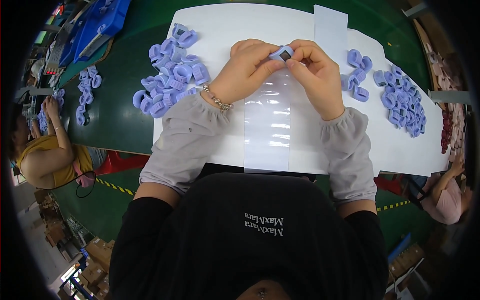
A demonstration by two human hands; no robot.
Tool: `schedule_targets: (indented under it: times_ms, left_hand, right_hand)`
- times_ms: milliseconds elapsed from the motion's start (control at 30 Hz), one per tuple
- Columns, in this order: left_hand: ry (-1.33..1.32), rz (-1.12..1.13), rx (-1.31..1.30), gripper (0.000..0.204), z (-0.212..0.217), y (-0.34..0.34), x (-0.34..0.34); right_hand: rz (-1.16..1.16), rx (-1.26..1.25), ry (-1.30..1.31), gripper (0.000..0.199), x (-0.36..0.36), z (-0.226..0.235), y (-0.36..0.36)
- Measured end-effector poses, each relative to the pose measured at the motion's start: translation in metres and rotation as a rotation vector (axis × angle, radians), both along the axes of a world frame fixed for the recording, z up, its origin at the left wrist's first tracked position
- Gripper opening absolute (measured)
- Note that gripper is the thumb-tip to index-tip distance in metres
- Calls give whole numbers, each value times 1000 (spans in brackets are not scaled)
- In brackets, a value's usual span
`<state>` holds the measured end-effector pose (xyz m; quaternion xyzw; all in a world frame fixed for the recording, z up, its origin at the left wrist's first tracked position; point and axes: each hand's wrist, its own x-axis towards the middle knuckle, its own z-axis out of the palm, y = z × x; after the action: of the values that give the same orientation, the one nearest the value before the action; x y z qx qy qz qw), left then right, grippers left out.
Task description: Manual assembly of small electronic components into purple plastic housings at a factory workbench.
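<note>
Between both hands, above the white table cover, is a small lavender watch-like band [281,53] with a dark square face. My left hand [252,67], with a bracelet at the wrist, pinches its left side. The fingers and thumb of my right hand [315,67] are closed on its right side. Below the hands lies a strip of glossy clear film [267,125], running down to the table's near edge. A loose pile of similar lavender bands [170,75] sits left of my left hand. A few more bands [357,75] lie just right of my right hand.
Farther right is a dense pile of lavender bands [402,102]. A white sheet [330,27] lies at the back. More bands [85,95] rest on the green table at left, near a blue tray [102,30]. Co-workers sit at left [47,150] and right [445,197].
</note>
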<state>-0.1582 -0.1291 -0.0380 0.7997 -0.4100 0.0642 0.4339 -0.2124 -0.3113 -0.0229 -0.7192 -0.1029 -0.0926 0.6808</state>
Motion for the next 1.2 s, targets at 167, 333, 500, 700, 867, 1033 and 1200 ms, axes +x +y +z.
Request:
schedule_targets:
  times_ms: [167,333,500,700,867,1033,1200]
  left_hand:
    - [10,1,12,22,0,0,0]
    - [6,2,9,22,1,0,-1]
    - [15,1,9,22,1,-1,-1]
    - [6,0,6,21,1,-1,-1]
    - [26,-22,5,21,2,0,-1]
    - [40,-29,-5,22,2,-1,0]
    - [21,-67,15,24,-3,2,-1]
  right_hand:
    - [4,1,1,5,1,-2,-1]
    - [-10,13,5,5,0,-1,0]
    - [-9,13,-3,5,1,-2,0]
    - [-5,11,-3,5,1,-1,0]
    - [-15,1,-3,6,1,-3,0]
    - [-98,-19,52,10,0,-8,-1]
    - [24,31,261,22,-5,14,2]
